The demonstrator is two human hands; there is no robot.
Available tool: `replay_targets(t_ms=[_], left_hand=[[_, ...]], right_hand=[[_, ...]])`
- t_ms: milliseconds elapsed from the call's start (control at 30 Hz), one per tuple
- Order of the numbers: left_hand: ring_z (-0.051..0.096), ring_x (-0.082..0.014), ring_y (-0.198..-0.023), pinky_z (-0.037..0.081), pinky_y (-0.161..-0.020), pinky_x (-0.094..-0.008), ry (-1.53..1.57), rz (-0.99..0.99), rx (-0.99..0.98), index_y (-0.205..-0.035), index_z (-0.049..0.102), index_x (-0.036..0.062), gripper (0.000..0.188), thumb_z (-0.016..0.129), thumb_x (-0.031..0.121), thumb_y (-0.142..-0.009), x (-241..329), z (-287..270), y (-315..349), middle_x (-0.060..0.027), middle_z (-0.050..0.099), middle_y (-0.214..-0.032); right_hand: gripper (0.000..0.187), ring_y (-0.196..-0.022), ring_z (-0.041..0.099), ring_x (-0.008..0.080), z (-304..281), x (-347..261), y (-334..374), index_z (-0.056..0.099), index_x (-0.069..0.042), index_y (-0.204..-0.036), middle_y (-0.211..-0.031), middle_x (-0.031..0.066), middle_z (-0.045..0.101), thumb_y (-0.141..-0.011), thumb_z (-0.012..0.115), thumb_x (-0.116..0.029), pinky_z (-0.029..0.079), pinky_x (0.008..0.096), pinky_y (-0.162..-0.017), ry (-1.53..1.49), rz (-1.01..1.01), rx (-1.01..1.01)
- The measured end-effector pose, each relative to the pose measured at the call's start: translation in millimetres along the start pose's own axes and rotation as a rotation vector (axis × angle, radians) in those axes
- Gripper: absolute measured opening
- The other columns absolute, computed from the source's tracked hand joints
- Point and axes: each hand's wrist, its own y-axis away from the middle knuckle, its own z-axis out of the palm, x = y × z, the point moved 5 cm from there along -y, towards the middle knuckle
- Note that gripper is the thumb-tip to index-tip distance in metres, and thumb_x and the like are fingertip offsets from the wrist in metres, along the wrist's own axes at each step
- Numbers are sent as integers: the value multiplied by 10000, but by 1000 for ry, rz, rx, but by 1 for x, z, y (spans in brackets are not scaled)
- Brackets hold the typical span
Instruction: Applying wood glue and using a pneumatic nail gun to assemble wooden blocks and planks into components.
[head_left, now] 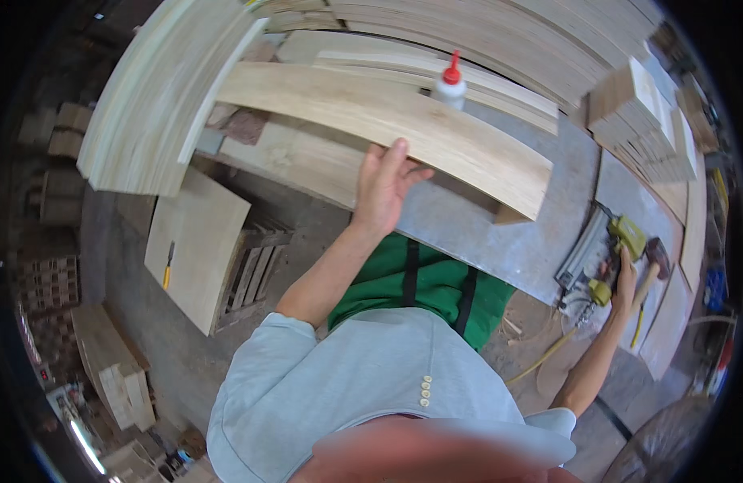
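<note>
A long pale wooden board (436,133) lies across supports on the worktable, its right end propped on a short upright piece of wood (511,215). My left hand (382,183) grips its near edge around the middle, with fingertips on the wood. At the right side of the table, my right hand (625,283) is closed around the handle of a green and grey nail gun (627,233). A yellow air hose (548,352) runs from the tool. Right beside that hand lies a hammer (647,287) with a wooden handle and dark head.
Behind the board stands a white glue bottle (449,90) with a red nozzle. Stacked boards rise at left (158,97) and block-like pieces at right (637,113). A yellow-handled tool (168,270) rests on a lower panel (190,241) at left.
</note>
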Motion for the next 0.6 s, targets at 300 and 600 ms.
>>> replay_targets(t_ms=[300,600], left_hand=[[611,-182,-913,552,-753,-343,-49,57,-23,-1114,419,14,290,559,185,-926,1,1,-8,-126,560,-1050],[634,-209,-929,563,-818,-383,-99,98,-8,-1078,518,34,168,536,120,-935,-7,-20,-12,-106,619,-1032]], right_hand=[[443,-838,599,386,-6,-49,14,662,22,-1012,-845,223,638,-885,568,-392,448,408,-831,1280,-482,376],[332,-789,632,189,91,-95,67,635,11,-1059,-908,140,670,-889,565,-266,486,309,-727,586,-489,105]])
